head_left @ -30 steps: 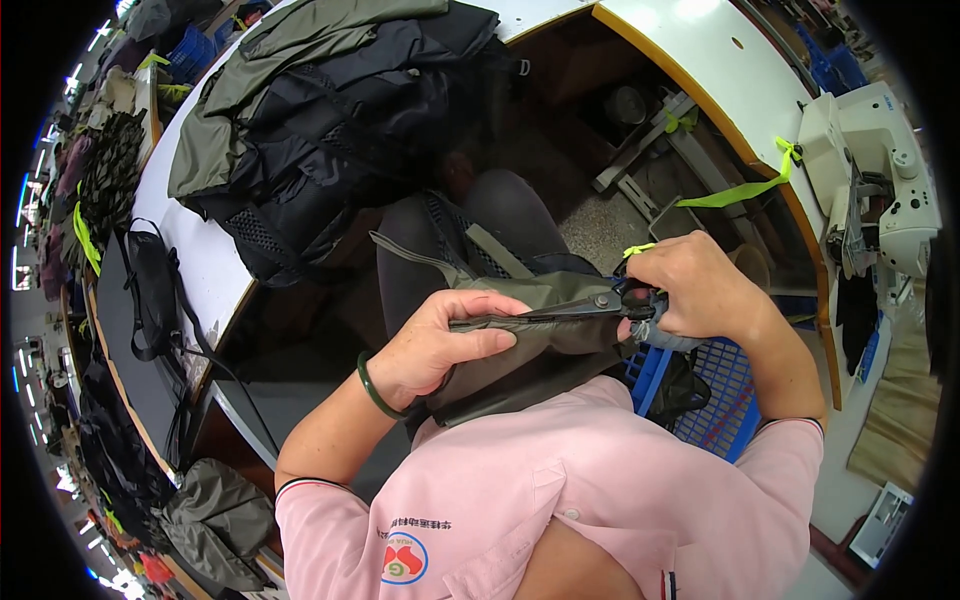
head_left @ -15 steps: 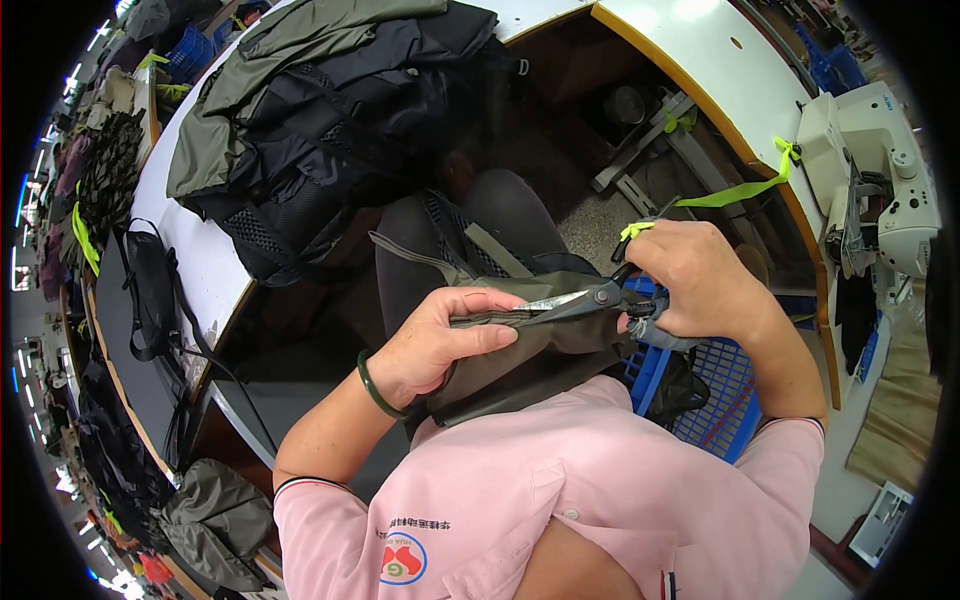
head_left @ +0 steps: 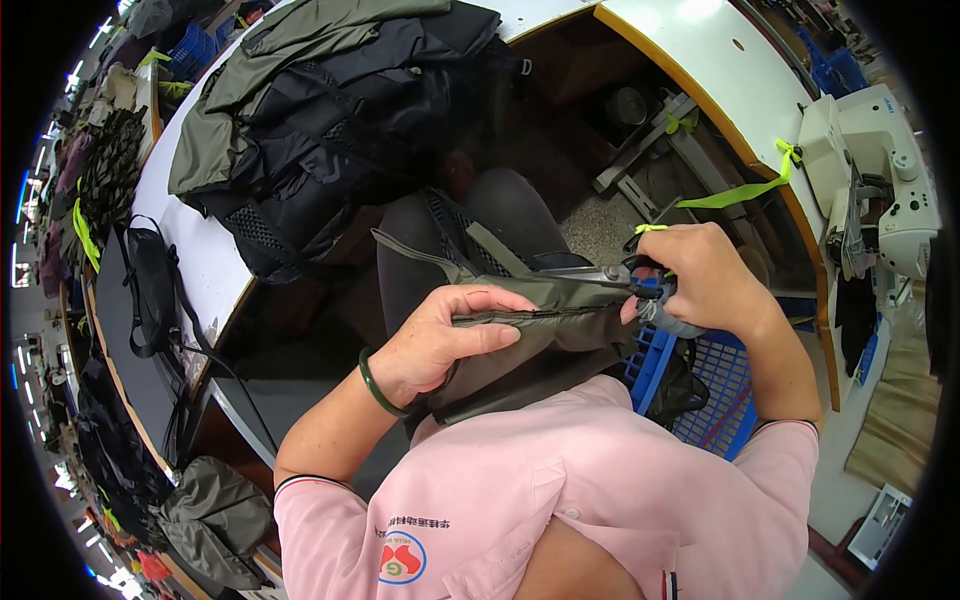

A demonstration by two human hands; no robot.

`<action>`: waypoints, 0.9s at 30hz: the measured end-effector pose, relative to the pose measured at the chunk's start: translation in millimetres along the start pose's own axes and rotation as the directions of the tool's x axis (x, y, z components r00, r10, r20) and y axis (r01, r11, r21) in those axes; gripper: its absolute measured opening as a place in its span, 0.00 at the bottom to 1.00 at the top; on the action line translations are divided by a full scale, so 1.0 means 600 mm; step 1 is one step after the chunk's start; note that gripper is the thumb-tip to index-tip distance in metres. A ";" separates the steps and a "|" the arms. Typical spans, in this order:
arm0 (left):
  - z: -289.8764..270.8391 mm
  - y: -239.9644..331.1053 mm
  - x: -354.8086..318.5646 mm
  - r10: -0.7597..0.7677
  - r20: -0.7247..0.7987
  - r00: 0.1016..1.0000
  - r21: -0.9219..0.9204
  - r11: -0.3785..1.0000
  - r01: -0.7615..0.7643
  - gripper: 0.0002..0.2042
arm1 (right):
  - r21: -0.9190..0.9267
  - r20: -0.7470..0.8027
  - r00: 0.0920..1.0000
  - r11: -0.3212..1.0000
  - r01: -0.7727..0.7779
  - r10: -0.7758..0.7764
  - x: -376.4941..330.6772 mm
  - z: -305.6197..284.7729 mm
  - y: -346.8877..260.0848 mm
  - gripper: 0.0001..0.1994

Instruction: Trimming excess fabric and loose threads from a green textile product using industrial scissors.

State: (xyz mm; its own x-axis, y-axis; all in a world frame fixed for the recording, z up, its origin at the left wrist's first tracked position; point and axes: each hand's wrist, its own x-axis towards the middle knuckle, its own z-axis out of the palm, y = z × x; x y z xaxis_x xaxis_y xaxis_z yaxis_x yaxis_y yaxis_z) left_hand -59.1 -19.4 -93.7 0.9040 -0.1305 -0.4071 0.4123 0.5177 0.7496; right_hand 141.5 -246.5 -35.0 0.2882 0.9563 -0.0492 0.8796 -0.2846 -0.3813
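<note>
— Step in hand? Trimming, by the look: left hand pinching the seam edge of the olive fabric piece, held over the lap, below the white table.

— And the right hand? Fingers closed through black-handled scissors, blades laid along the top edge.

— Next move? Probably needs fabric kept taut, blades kept clear of the 2 hands' fingertips.

packages: none | signs: none | screens: none | labels: round red-green shirt badge, lower centre
</note>
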 end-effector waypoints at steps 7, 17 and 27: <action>0.010 -0.016 0.001 0.407 -0.039 0.913 0.293 0.878 -0.379 0.07 | 0.110 -0.062 0.998 0.994 0.019 -0.013 0.001 0.003 0.000 0.26; -0.005 -0.024 -0.002 0.712 0.417 0.565 0.790 0.024 -0.613 0.13 | -0.028 -0.009 0.991 0.991 0.135 -0.135 -0.012 -0.015 0.004 0.19; -0.002 -0.019 -0.001 0.667 0.489 0.563 0.760 -0.009 -0.650 0.13 | -0.187 -0.019 0.965 0.949 0.255 -0.263 -0.003 -0.030 0.003 0.12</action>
State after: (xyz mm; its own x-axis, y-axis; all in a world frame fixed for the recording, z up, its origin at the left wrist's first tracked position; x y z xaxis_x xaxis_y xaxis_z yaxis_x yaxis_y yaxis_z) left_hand -64.5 -24.0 -102.5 0.8387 -0.1419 0.5258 -0.5054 -0.5626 0.6543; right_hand 149.4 -250.2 -18.8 0.0539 0.9961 0.0699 0.9787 -0.0388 -0.2017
